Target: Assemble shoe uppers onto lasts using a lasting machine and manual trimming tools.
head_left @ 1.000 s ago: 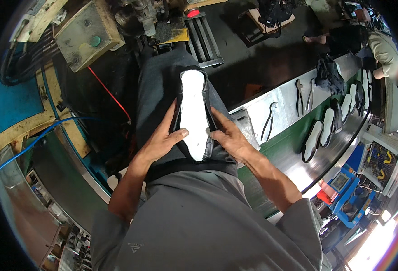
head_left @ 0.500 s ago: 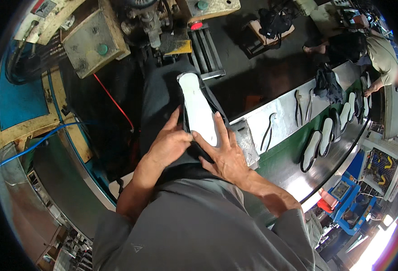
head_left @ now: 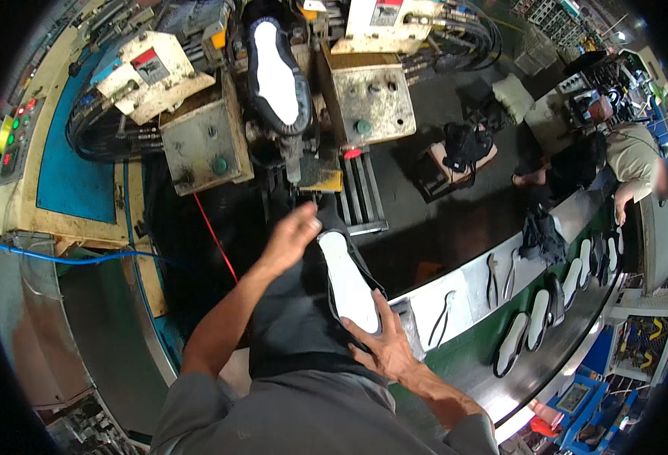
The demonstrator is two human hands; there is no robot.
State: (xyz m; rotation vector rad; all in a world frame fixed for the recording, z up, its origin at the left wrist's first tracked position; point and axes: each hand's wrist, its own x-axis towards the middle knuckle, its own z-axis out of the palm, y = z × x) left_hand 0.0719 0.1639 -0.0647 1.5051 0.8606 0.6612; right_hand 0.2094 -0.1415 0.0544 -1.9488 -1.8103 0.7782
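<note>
A black shoe upper with a white insole board [head_left: 349, 284] lies sole side up across my lap. My right hand [head_left: 387, 345] grips its lower end, with fingers spread over the white board and the black edge. By the upper, narrower end is my left hand [head_left: 292, 239], its fingers curled together and slightly blurred; whatever they may hold is hidden. Ahead, a second black shoe with a white bottom [head_left: 275, 76] sits sole up in the machine [head_left: 294, 155], apart from both hands.
Pliers [head_left: 442, 318] and other hand tools lie on a metal ledge at the right. Beyond it, several white-bottomed shoes [head_left: 537, 318] line a green belt, where another person [head_left: 630, 163] reaches in. Machine boxes [head_left: 205, 152] flank the shoe ahead. A stool [head_left: 459, 163] carries a black bag.
My left hand has moved from the shoe's side up to its narrow end. My right hand stays on the lower end. The view has tilted up, bringing the shoe in the machine into sight.
</note>
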